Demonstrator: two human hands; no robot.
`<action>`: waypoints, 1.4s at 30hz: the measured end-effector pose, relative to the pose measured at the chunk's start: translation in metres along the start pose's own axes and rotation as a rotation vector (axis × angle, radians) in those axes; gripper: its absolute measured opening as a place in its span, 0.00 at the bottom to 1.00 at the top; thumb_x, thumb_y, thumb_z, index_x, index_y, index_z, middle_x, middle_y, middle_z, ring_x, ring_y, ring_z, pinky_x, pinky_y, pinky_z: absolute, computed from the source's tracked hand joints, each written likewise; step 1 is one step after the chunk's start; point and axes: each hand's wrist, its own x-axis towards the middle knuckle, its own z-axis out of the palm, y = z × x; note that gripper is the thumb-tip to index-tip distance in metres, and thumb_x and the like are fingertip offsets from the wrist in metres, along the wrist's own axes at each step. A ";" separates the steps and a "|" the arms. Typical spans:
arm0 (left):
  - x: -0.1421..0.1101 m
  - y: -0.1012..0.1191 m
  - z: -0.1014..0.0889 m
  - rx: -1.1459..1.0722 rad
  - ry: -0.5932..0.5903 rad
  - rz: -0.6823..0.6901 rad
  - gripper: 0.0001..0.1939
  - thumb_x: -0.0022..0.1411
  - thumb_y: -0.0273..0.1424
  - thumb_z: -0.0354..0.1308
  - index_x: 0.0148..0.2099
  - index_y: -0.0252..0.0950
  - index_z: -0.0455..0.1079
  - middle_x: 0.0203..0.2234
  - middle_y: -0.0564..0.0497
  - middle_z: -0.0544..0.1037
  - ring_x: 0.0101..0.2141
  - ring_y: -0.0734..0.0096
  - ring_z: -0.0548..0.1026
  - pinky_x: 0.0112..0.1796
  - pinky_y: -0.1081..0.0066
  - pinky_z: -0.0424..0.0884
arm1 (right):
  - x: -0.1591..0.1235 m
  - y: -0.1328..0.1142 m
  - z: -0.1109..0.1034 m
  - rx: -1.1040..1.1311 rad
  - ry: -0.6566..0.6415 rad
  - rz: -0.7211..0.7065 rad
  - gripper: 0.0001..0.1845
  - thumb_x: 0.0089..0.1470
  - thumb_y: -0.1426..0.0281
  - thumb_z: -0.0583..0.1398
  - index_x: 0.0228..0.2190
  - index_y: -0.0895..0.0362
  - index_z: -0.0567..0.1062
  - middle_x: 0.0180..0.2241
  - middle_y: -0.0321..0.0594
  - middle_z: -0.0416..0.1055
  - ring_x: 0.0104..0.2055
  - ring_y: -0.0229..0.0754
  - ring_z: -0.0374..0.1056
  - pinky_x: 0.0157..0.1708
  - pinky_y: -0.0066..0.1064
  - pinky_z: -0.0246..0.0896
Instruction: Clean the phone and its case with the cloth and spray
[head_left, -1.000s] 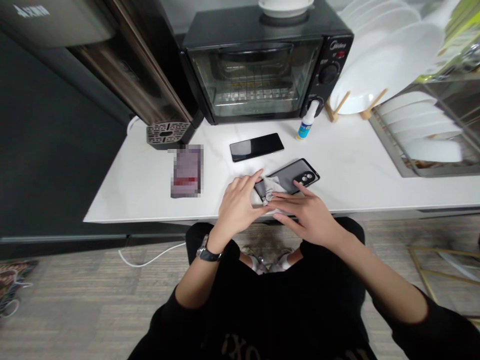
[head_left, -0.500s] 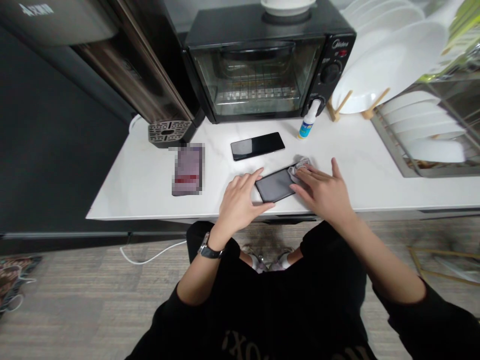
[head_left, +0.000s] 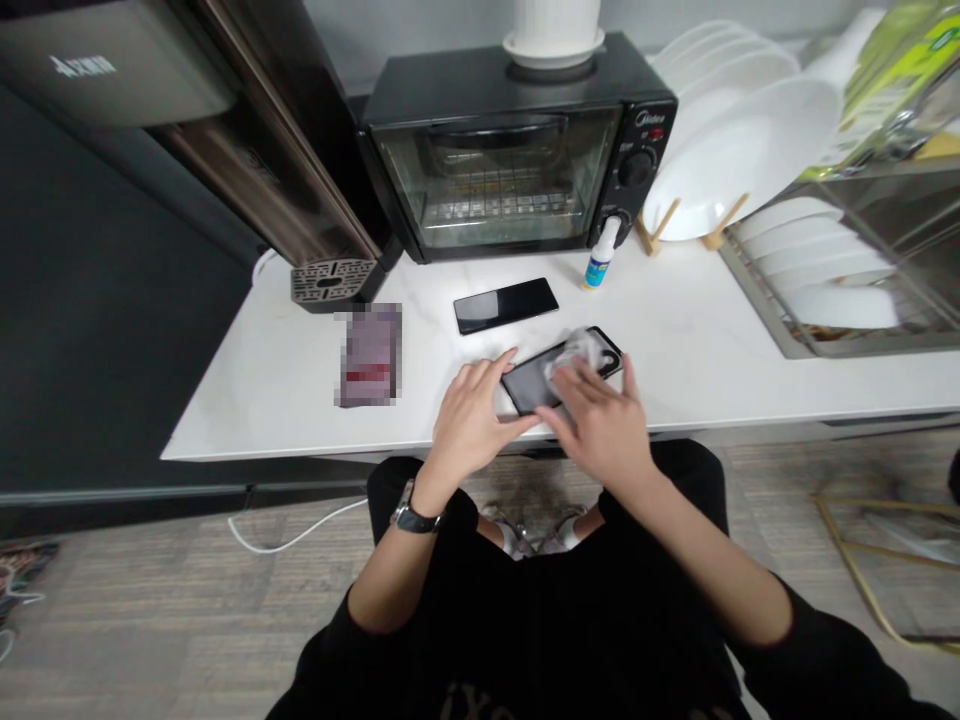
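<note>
And here's the L hand (head_left: 472,420), thumb & forefinger spread across the near end of the phone case (head_left: 527,384), clamped on its opp. edges. Case lies at a slant on the white countertop (head_left: 720,390), close to the front edge, camera-hole end pointing up-right.

R hand (head_left: 600,415) is over the case, a bit blurred: fingertips on a crumpled light-gray cloth (head_left: 581,350), which sits on the case's mid/far part; little finger sticks out, apart from the rest. Can't tell if the others pinch the cloth or just press it, too blurry.

Just behind, a black phone (head_left: 506,306) lies flat, screen up, not touched. Spray bottle (head_left: 600,257), white top w/ blue label, stands upright nr the toaster oven (head_left: 491,190). Over to the left, a pixelated item (head_left: 371,355) lies nr the drip tray (head_left: 332,285). Dark-strap watch (head_left: 415,515) on L wrist, btw.
</note>
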 end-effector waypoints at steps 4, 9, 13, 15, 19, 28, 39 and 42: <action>-0.002 -0.001 0.000 -0.007 -0.005 0.005 0.43 0.64 0.39 0.71 0.75 0.43 0.57 0.58 0.47 0.76 0.55 0.52 0.72 0.58 0.55 0.71 | -0.004 -0.017 0.002 0.129 -0.081 -0.102 0.23 0.72 0.55 0.56 0.58 0.54 0.77 0.58 0.47 0.80 0.64 0.54 0.74 0.76 0.62 0.39; -0.001 0.001 -0.001 0.014 0.010 -0.007 0.46 0.61 0.46 0.73 0.74 0.43 0.58 0.57 0.46 0.77 0.55 0.50 0.72 0.58 0.53 0.70 | 0.000 0.014 -0.010 -0.095 0.070 0.130 0.24 0.72 0.55 0.55 0.59 0.57 0.76 0.57 0.53 0.80 0.59 0.61 0.77 0.73 0.72 0.34; 0.000 0.001 0.000 0.005 0.007 0.007 0.44 0.62 0.42 0.72 0.75 0.43 0.57 0.57 0.47 0.76 0.55 0.52 0.72 0.59 0.54 0.70 | -0.010 -0.008 -0.006 -0.004 -0.017 -0.011 0.26 0.72 0.56 0.56 0.59 0.60 0.75 0.58 0.55 0.79 0.64 0.58 0.73 0.73 0.62 0.46; 0.000 0.000 0.001 0.005 0.006 0.013 0.43 0.64 0.39 0.71 0.75 0.43 0.57 0.57 0.47 0.76 0.56 0.52 0.72 0.59 0.54 0.70 | -0.010 -0.014 -0.004 0.074 -0.076 -0.092 0.23 0.73 0.57 0.55 0.58 0.56 0.77 0.58 0.49 0.80 0.64 0.54 0.74 0.74 0.58 0.46; 0.000 0.000 0.002 0.017 0.014 0.021 0.46 0.62 0.45 0.72 0.75 0.42 0.57 0.58 0.45 0.76 0.56 0.50 0.72 0.59 0.53 0.70 | 0.003 0.006 -0.005 -0.059 0.007 0.087 0.25 0.72 0.54 0.55 0.58 0.56 0.77 0.59 0.52 0.78 0.61 0.59 0.76 0.74 0.69 0.37; -0.001 -0.003 0.001 0.023 -0.014 0.013 0.43 0.65 0.43 0.70 0.75 0.41 0.56 0.57 0.45 0.76 0.54 0.51 0.71 0.58 0.53 0.70 | 0.011 -0.009 0.002 0.128 -0.095 -0.074 0.24 0.72 0.53 0.54 0.54 0.55 0.79 0.56 0.49 0.81 0.62 0.54 0.75 0.72 0.59 0.53; 0.000 -0.003 0.000 0.028 -0.020 0.000 0.42 0.65 0.41 0.69 0.75 0.42 0.57 0.55 0.45 0.76 0.53 0.51 0.72 0.56 0.54 0.71 | 0.006 -0.024 0.007 0.135 -0.094 -0.104 0.25 0.71 0.52 0.55 0.55 0.55 0.78 0.57 0.48 0.81 0.63 0.53 0.75 0.74 0.57 0.49; 0.000 -0.001 0.000 0.019 0.004 0.012 0.45 0.63 0.44 0.71 0.75 0.43 0.57 0.57 0.46 0.76 0.55 0.50 0.72 0.58 0.54 0.70 | 0.014 0.003 0.000 0.026 -0.035 0.026 0.22 0.72 0.53 0.54 0.54 0.52 0.79 0.55 0.46 0.82 0.58 0.55 0.78 0.74 0.63 0.44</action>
